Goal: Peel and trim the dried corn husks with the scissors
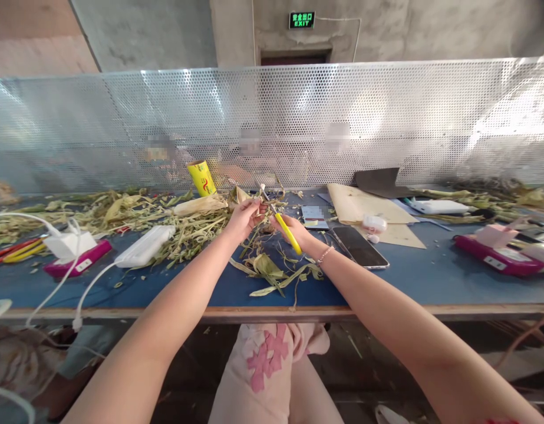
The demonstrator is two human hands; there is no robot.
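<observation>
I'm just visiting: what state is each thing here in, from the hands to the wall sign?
Right hand: closed on the tool
Yellow-handled tool: held; jaws too small to judge
Left hand: fingers bent; grip unclear
Phone: lying flat, screen dark
Yellow tube: standing, top open
Dried stalks: strewn
Exit sign: lit

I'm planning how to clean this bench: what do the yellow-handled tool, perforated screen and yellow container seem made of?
Yellow-handled tool: grey shine suggests metal; evenly yellow handle looks plastic.
Perforated screen: likely bare metal, by its silvery glare.
Yellow container: smooth printed outside, brownish inside, possibly cardboard.
</observation>
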